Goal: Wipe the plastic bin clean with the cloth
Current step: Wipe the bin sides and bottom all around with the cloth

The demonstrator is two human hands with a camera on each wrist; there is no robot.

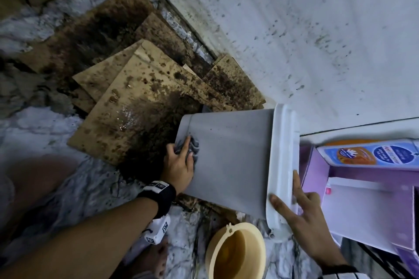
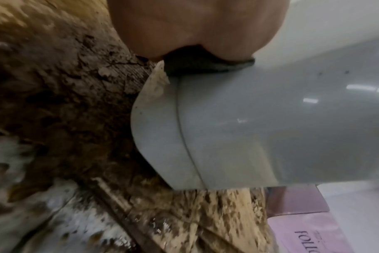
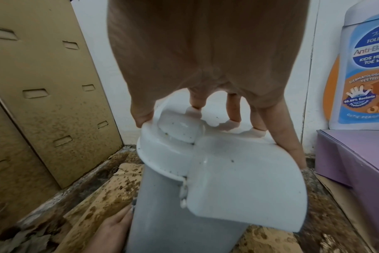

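Observation:
A grey plastic bin [image 1: 231, 161] with a white top [image 1: 283, 154] is tipped on its side over the dirty floor. My left hand [image 1: 179, 165] grips a crumpled grey cloth [image 1: 195, 145] and presses it against the bin's side near the base. The left wrist view shows the cloth [image 2: 206, 66] wedged between my palm [image 2: 195, 25] and the bin [image 2: 249, 128]. My right hand [image 1: 299, 208] grips the white top, thumb on the grey side and fingers over the rim. In the right wrist view my right hand [image 3: 206, 51] spans the speckled white top [image 3: 238, 179].
Stained cardboard sheets [image 1: 136, 97] lie on the floor under the bin's base. A cream bucket [image 1: 210, 253] of brownish water stands below the bin. A purple box [image 1: 362, 188] and a wash bottle [image 1: 374, 154] crowd the right. A speckled white wall [image 1: 294, 29] stands behind.

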